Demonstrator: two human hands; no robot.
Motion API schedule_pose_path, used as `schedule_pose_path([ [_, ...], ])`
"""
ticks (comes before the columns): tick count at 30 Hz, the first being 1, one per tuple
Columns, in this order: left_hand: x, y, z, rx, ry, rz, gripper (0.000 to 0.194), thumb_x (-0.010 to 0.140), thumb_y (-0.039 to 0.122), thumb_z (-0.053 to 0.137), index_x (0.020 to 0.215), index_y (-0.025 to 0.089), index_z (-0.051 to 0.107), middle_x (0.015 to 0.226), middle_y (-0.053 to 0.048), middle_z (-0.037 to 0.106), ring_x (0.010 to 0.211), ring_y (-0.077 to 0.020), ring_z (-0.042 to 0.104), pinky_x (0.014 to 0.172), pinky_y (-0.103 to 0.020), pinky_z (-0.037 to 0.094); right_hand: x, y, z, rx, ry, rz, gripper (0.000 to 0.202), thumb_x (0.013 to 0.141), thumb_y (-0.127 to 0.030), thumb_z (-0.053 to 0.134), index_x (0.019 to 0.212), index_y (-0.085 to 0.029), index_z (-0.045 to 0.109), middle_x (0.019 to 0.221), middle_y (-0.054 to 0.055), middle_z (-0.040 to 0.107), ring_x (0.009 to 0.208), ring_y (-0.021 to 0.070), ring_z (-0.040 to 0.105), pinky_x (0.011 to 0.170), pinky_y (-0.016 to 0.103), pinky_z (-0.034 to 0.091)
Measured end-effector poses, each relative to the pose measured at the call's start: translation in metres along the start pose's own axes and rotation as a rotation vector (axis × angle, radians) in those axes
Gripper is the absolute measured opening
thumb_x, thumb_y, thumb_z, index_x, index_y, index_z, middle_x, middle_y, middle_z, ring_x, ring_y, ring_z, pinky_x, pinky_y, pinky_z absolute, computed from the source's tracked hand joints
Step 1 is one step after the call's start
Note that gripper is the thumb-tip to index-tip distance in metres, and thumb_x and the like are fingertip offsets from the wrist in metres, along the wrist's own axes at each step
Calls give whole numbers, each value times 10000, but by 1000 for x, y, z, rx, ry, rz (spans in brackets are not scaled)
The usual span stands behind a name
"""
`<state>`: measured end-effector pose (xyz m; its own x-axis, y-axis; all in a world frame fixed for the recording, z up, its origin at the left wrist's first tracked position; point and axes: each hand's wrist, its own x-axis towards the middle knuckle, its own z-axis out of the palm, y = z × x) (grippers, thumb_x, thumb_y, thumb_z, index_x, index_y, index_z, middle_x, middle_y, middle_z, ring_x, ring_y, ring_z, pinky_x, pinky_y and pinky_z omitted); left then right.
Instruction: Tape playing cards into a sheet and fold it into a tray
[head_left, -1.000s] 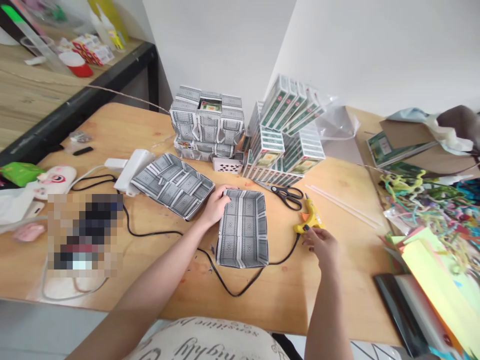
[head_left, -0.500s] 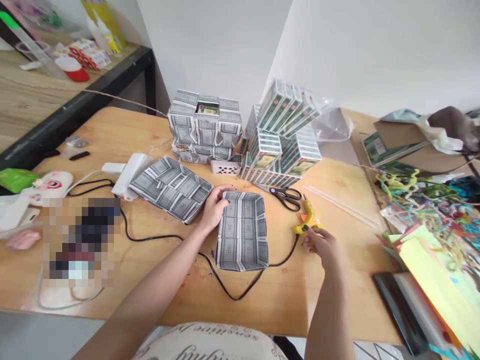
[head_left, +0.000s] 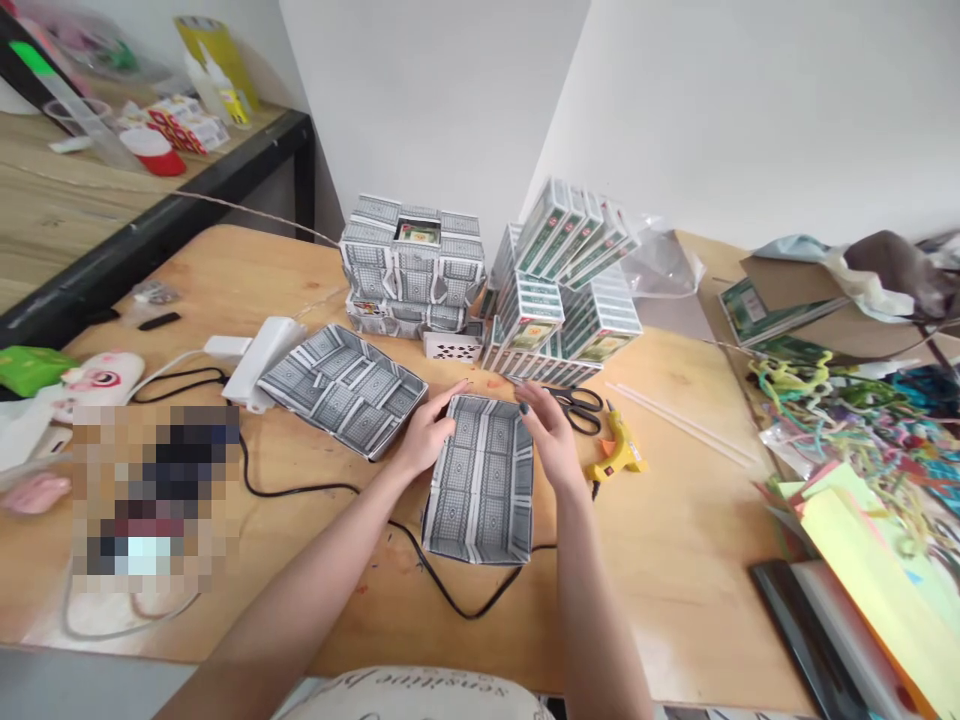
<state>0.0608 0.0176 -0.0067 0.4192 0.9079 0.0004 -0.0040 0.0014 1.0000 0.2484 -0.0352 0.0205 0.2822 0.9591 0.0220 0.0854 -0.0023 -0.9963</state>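
An open-topped box made of playing cards (head_left: 480, 480), grey-patterned card backs showing, rests on the table in front of me. My left hand (head_left: 429, 435) holds its left wall near the far corner, thumb at the rim and fingers outside. At the opposite wall, my right hand (head_left: 551, 440) grips the upper right side, with the thumb over the edge. A second card box (head_left: 345, 385) sits tilted to the left. The yellow hot glue gun (head_left: 615, 450) lies right of my right hand, and black-handled scissors (head_left: 579, 408) are just beyond that hand.
A larger card-covered block (head_left: 412, 265) stands at the back, beside stacked card packs (head_left: 536, 310). A black cord (head_left: 300, 490) crosses the table under the box. Clear glue sticks (head_left: 682, 425) lie right. Pipe cleaners (head_left: 847, 420) and coloured paper (head_left: 862, 550) fill the right side.
My right hand has left the glue gun and moved left to the box's right wall. The glue gun stays lying on the table. My left hand remains on the box.
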Motion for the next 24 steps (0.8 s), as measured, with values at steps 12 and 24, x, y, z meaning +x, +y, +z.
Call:
schedule_pose_path([
  [12,2,-4,-1,-1,13,-2,642,659,89,387,1295,146,447,1328,-51,467,1255,-220,381,1074,-360,265,13,15,10,163,-67,-1,237,756,-247,515,936,-220,666,997,31,683,996,209,585,957,383,358],
  [24,3,13,-8,5,-42,-149,733,561,11,383,1265,199,466,1299,-29,499,1223,-208,424,1026,-358,350,21,21,11,330,-16,111,293,784,-329,433,796,-205,699,881,31,702,959,236,597,891,381,410],
])
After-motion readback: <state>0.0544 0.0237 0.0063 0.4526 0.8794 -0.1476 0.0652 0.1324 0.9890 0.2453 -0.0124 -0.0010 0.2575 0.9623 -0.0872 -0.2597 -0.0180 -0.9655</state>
